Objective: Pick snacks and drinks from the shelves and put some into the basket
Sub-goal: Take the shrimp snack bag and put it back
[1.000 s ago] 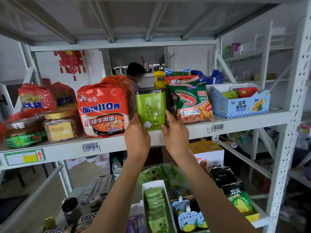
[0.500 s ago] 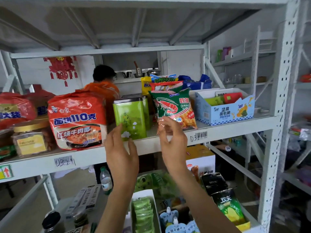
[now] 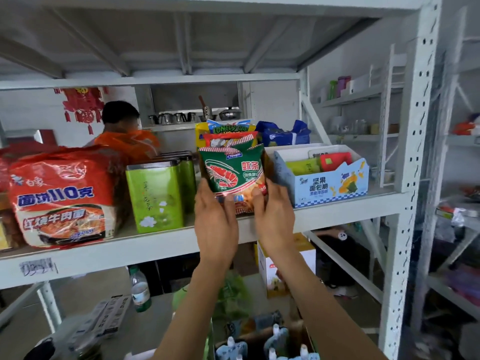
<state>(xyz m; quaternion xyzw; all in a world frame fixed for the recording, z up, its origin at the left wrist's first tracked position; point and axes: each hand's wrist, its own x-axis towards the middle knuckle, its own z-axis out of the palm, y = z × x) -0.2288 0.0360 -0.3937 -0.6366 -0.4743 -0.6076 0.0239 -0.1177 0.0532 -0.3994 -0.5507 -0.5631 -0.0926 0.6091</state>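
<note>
At the shelf [image 3: 181, 245] edge, left hand [image 3: 216, 224] and right hand [image 3: 274, 219] both grip the prawn cracker bag [image 3: 231, 172] by its lower corners. Risk: pulling it out may topple the packets [image 3: 228, 133] stacked behind. No basket is visible.

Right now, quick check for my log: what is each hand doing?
Left hand: grips the green-and-red foil prawn cracker bag at its lower left.
Right hand: grips the same bag at its lower right.
</note>
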